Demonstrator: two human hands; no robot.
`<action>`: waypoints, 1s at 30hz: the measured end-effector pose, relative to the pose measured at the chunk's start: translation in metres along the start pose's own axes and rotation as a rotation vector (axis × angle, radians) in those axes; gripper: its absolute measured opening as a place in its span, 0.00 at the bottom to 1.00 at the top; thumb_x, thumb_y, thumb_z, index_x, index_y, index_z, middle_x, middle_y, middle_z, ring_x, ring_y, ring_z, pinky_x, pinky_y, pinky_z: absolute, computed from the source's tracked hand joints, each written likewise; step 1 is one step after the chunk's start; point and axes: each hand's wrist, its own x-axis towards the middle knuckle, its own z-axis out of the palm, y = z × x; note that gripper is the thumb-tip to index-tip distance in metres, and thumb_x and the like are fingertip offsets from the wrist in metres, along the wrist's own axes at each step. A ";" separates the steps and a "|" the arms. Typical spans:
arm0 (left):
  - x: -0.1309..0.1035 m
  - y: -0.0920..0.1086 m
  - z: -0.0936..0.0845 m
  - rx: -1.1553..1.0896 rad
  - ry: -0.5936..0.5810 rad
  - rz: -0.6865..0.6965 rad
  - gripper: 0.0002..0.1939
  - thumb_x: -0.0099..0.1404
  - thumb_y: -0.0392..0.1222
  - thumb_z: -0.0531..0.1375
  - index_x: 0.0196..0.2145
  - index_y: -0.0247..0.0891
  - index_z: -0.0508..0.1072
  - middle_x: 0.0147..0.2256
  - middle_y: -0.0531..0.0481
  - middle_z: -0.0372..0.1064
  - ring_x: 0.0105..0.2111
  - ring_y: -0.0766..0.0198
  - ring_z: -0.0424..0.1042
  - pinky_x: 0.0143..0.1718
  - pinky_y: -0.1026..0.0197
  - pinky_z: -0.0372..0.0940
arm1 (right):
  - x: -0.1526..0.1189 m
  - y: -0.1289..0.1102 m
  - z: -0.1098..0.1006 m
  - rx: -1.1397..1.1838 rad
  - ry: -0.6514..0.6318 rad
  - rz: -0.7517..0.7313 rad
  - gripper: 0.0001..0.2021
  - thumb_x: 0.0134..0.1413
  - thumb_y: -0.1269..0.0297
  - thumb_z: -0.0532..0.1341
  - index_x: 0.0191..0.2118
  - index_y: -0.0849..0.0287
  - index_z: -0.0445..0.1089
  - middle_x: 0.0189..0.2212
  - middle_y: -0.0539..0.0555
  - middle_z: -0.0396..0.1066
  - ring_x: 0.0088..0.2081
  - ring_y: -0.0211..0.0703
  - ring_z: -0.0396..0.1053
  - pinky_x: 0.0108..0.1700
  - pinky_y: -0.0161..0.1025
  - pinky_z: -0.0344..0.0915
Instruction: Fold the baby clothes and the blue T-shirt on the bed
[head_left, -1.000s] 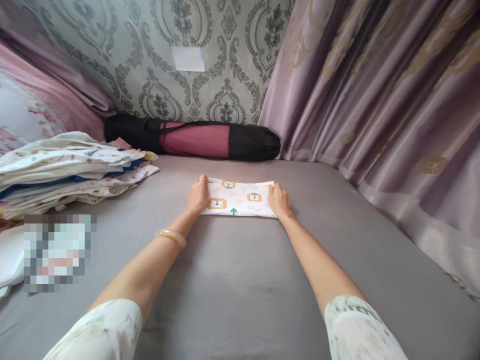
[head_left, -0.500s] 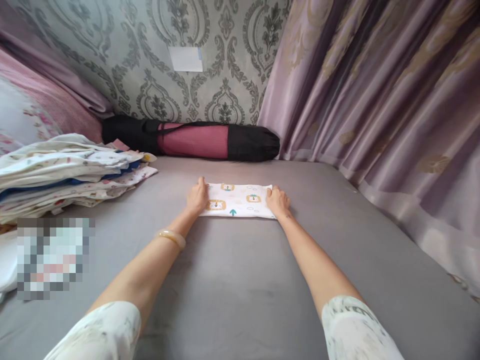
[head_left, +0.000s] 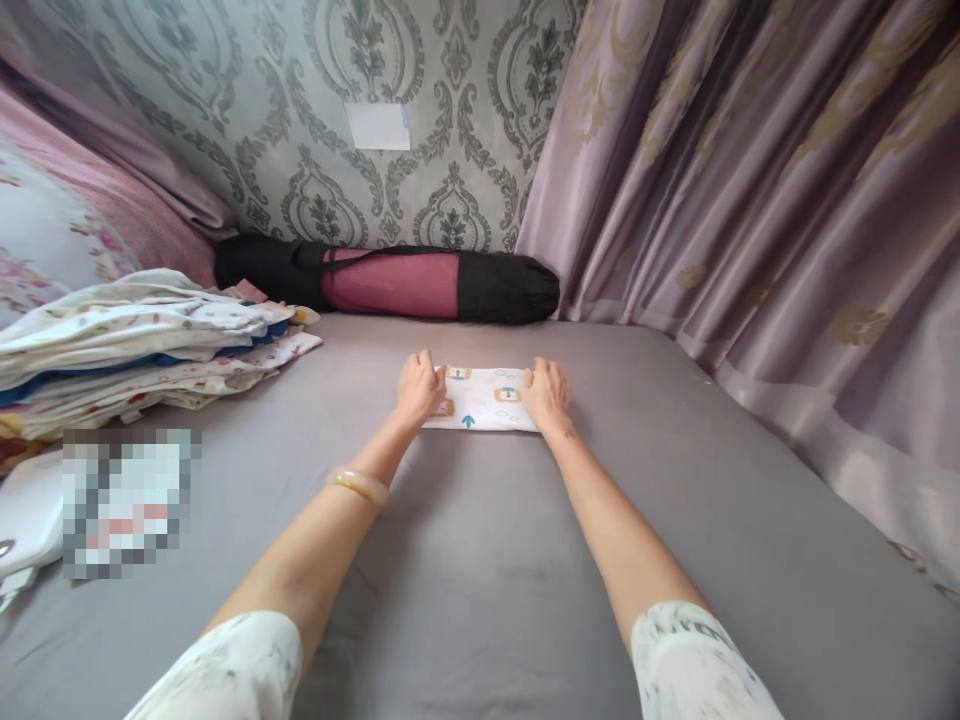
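A white folded cloth [head_left: 486, 400] printed with yellow-framed lion faces and green leaves lies flat on the grey bed sheet [head_left: 480, 560]. My left hand [head_left: 421, 388] grips its left end, fingers curled and covering that edge. At the opposite end, my right hand [head_left: 547, 395] has its thumb on top and its fingers bent round the edge. The fingertips of both hands are partly hidden.
To the left rises a stack of printed clothes [head_left: 142, 335]. Nearer me sit a white object [head_left: 34, 510] and a blurred-out item [head_left: 131, 505]. A long black and pink bag [head_left: 390, 283] runs along the wall. Purple curtains [head_left: 712, 200] hang on the right.
My left hand has shifted right, further over the cloth's left end. My right hand has moved slightly left, so both hands are closer together. The view has shifted a little.
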 end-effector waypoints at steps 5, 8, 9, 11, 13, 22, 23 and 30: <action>-0.011 0.033 0.019 -0.017 -0.103 0.130 0.20 0.70 0.37 0.47 0.56 0.29 0.63 0.54 0.30 0.66 0.58 0.48 0.63 0.59 0.47 0.55 | -0.015 -0.034 0.019 -0.013 -0.178 -0.426 0.24 0.66 0.68 0.45 0.64 0.58 0.60 0.67 0.57 0.54 0.68 0.49 0.48 0.67 0.49 0.42; -0.020 0.040 0.027 0.017 -0.147 0.154 0.21 0.70 0.35 0.45 0.58 0.29 0.63 0.60 0.31 0.62 0.64 0.47 0.55 0.64 0.40 0.46 | -0.020 -0.041 0.028 -0.026 -0.286 -0.460 0.25 0.67 0.66 0.44 0.67 0.57 0.55 0.69 0.55 0.49 0.70 0.49 0.42 0.68 0.53 0.38; -0.023 0.039 0.029 0.023 -0.161 0.155 0.22 0.70 0.35 0.44 0.59 0.30 0.62 0.62 0.32 0.60 0.65 0.47 0.53 0.65 0.39 0.45 | -0.021 -0.041 0.030 -0.029 -0.309 -0.458 0.26 0.67 0.65 0.44 0.68 0.57 0.54 0.70 0.55 0.48 0.70 0.50 0.42 0.68 0.54 0.38; -0.026 0.037 0.034 0.035 -0.183 0.154 0.24 0.71 0.36 0.43 0.61 0.32 0.61 0.64 0.34 0.56 0.67 0.48 0.50 0.65 0.39 0.44 | -0.023 -0.040 0.033 -0.036 -0.329 -0.454 0.26 0.67 0.64 0.43 0.69 0.56 0.53 0.70 0.54 0.48 0.70 0.50 0.42 0.69 0.54 0.37; -0.028 0.033 0.037 0.053 -0.190 0.159 0.25 0.72 0.38 0.43 0.63 0.33 0.59 0.66 0.35 0.54 0.68 0.48 0.48 0.65 0.40 0.44 | -0.023 -0.039 0.036 -0.040 -0.325 -0.457 0.26 0.67 0.63 0.43 0.69 0.56 0.53 0.70 0.54 0.48 0.70 0.50 0.42 0.69 0.54 0.37; -0.026 0.028 0.037 0.110 -0.218 0.088 0.28 0.73 0.46 0.43 0.66 0.34 0.58 0.68 0.35 0.47 0.68 0.47 0.46 0.66 0.42 0.42 | -0.024 -0.036 0.041 -0.044 -0.269 -0.425 0.26 0.69 0.60 0.43 0.69 0.56 0.53 0.69 0.56 0.49 0.70 0.51 0.43 0.68 0.54 0.38; -0.026 0.028 0.036 0.113 -0.223 0.071 0.28 0.73 0.48 0.43 0.66 0.34 0.58 0.68 0.35 0.47 0.68 0.46 0.46 0.66 0.42 0.42 | -0.025 -0.035 0.041 -0.045 -0.261 -0.416 0.26 0.69 0.60 0.43 0.68 0.58 0.54 0.69 0.57 0.48 0.70 0.51 0.43 0.68 0.54 0.38; -0.024 0.013 0.035 0.134 -0.149 -0.008 0.34 0.71 0.54 0.46 0.66 0.27 0.56 0.66 0.30 0.50 0.67 0.43 0.47 0.66 0.44 0.43 | -0.024 -0.030 0.043 -0.047 -0.216 -0.319 0.27 0.68 0.61 0.44 0.68 0.64 0.53 0.70 0.59 0.47 0.70 0.49 0.41 0.69 0.51 0.35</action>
